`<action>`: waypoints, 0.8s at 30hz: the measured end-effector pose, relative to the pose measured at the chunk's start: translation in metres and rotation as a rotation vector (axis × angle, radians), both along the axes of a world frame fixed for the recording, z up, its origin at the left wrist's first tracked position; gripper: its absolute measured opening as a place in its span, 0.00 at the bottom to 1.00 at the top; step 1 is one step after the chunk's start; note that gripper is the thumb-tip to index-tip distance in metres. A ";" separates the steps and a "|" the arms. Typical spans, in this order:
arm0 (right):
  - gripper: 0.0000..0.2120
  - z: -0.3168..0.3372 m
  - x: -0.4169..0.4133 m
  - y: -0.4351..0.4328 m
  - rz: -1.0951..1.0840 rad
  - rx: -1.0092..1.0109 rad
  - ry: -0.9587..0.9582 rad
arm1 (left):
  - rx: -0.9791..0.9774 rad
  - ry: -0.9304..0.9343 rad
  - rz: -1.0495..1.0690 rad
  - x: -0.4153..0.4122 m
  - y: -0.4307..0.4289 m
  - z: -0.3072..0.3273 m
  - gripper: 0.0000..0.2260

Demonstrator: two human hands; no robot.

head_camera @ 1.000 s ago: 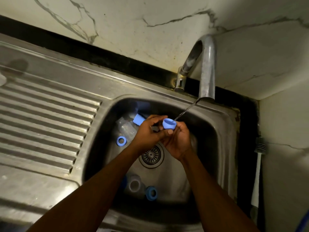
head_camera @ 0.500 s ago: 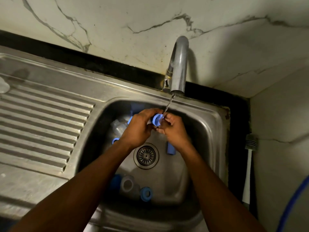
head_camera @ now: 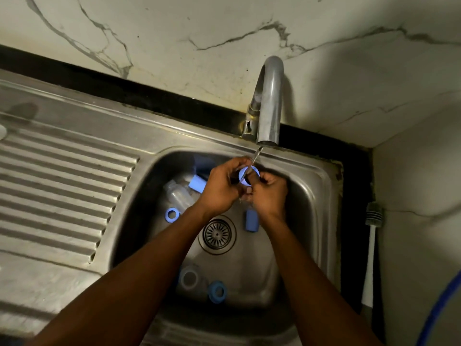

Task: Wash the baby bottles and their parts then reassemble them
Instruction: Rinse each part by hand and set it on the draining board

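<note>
Both hands meet over the steel sink, under a thin stream from the tap. My left hand and my right hand together hold a small blue cap, its opening turned toward the water. In the basin lie a clear bottle, a blue ring, a blue cap at the back, a blue piece right of the drain, a second clear bottle and a blue collar near the front.
A ribbed draining board lies left of the basin. A marble-patterned wall rises behind and to the right. A white brush leans in the right corner, and a blue hose curves at the lower right.
The view shifted so the tap now sits above my hands. My hands turned the blue cap so that its opening faces the stream. The blue piece right of the drain became visible.
</note>
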State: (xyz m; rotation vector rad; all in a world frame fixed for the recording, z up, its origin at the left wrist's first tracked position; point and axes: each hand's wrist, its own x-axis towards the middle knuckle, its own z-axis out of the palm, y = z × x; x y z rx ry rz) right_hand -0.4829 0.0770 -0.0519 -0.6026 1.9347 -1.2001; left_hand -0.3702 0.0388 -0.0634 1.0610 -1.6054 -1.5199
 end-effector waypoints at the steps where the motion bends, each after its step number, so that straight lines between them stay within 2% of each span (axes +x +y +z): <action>1: 0.09 -0.002 0.000 0.003 0.041 0.031 0.096 | 0.018 -0.013 -0.016 0.001 0.001 -0.003 0.22; 2: 0.10 -0.002 0.001 0.004 0.084 0.076 0.133 | 0.023 -0.029 -0.024 0.003 0.002 -0.005 0.22; 5: 0.11 0.000 0.003 0.003 0.250 0.175 -0.092 | 0.014 -0.037 0.000 0.014 0.005 -0.012 0.22; 8: 0.01 0.011 0.000 -0.005 0.319 0.206 -0.231 | 0.006 -0.028 0.001 0.024 0.006 -0.012 0.20; 13: 0.11 0.018 0.016 -0.007 0.254 0.134 -0.150 | 0.003 -0.009 0.008 0.030 0.000 -0.003 0.22; 17: 0.13 0.020 0.016 0.004 0.334 0.200 -0.360 | 0.015 -0.100 -0.072 0.040 0.000 -0.002 0.22; 19: 0.13 0.020 0.010 0.009 0.395 0.240 -0.422 | -0.049 -0.150 -0.116 0.041 0.005 0.001 0.20; 22: 0.15 0.017 0.011 0.013 0.236 0.149 -0.490 | -0.109 -0.179 -0.131 0.029 0.007 0.011 0.16; 24: 0.16 0.014 0.017 0.014 0.098 0.099 -0.421 | -0.162 -0.247 -0.114 0.018 0.005 0.016 0.13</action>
